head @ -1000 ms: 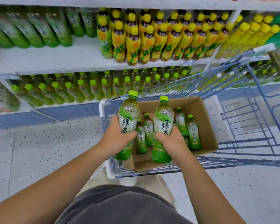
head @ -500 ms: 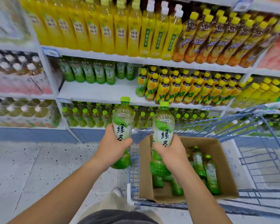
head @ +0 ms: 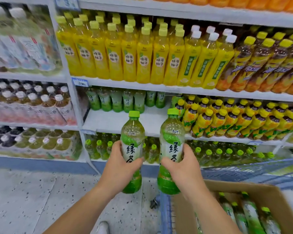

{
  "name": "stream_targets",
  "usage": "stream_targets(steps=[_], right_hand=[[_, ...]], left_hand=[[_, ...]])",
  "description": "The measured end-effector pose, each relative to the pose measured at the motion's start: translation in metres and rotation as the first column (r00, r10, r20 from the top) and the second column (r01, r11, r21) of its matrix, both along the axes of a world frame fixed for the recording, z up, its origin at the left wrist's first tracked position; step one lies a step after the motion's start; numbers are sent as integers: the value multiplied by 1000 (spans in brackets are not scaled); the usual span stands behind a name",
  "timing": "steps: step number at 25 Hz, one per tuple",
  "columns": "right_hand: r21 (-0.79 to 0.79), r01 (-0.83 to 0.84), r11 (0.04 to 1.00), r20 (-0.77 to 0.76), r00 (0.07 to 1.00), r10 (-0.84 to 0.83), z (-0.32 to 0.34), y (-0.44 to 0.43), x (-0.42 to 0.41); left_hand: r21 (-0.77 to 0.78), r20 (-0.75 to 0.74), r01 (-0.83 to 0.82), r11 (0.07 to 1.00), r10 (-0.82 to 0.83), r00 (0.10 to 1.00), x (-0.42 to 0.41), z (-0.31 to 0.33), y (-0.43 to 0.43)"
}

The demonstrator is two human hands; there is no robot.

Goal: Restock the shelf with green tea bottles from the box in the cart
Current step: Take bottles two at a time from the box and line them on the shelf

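My left hand (head: 119,168) grips a green tea bottle (head: 133,141) upright by its label. My right hand (head: 184,168) holds a second green tea bottle (head: 171,142) the same way, a little to the right. Both bottles hang in the air in front of the middle shelf (head: 115,122), whose white board is bare at the front, with a row of green tea bottles (head: 118,102) standing at its back. The cardboard box (head: 254,188) with several more green tea bottles (head: 250,215) sits in the cart at the lower right.
Yellow-capped dark drink bottles (head: 235,119) fill the same shelf to the right. Yellow juice bottles (head: 130,53) line the shelf above, green-capped bottles (head: 218,152) the shelf below. Shrink-wrapped packs (head: 29,105) stack at the left. The blue cart frame (head: 164,208) stands beside my right arm on a speckled floor (head: 32,200).
Both hands have lifted their bottles out of the box and up toward the middle shelf. My view has swung up and left, so the cart now sits at the lower right.
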State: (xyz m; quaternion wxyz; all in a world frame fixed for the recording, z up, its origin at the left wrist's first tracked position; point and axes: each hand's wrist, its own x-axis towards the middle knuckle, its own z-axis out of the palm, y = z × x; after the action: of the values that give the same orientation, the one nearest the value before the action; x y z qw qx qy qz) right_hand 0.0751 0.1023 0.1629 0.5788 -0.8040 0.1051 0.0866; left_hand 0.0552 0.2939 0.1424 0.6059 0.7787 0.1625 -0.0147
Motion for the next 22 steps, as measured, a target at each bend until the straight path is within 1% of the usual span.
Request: stream_targets(steps=[4,7,9,12,14,18,22], right_hand=[[-19,89,996,-12,996,-89,-46,43,53],[-36,135,990,-28,990,-136,-84,63,89],[-64,133,989,-23,991,-134,-105,70,110],[-120,155,981,1,988,-156,-140,76,146],[-137,185,973,46,982,-181,-157,73,171],[-157,234,959,148,966,-212,-182,61,214],[-162,273,948,277,935,-222,-204,48,253]], left_hand=[[92,-42,53,994,-49,998,66,-37,55],[157,-38,110,981,-105,994,114,-68,89],[193,-14,145,970,-145,989,142,-86,104],[195,24,169,966,-177,984,184,-127,108],[174,52,167,970,-178,983,211,-149,102],[139,84,214,967,-227,970,254,-178,78],[148,187,218,965,-244,952,294,-195,52]])
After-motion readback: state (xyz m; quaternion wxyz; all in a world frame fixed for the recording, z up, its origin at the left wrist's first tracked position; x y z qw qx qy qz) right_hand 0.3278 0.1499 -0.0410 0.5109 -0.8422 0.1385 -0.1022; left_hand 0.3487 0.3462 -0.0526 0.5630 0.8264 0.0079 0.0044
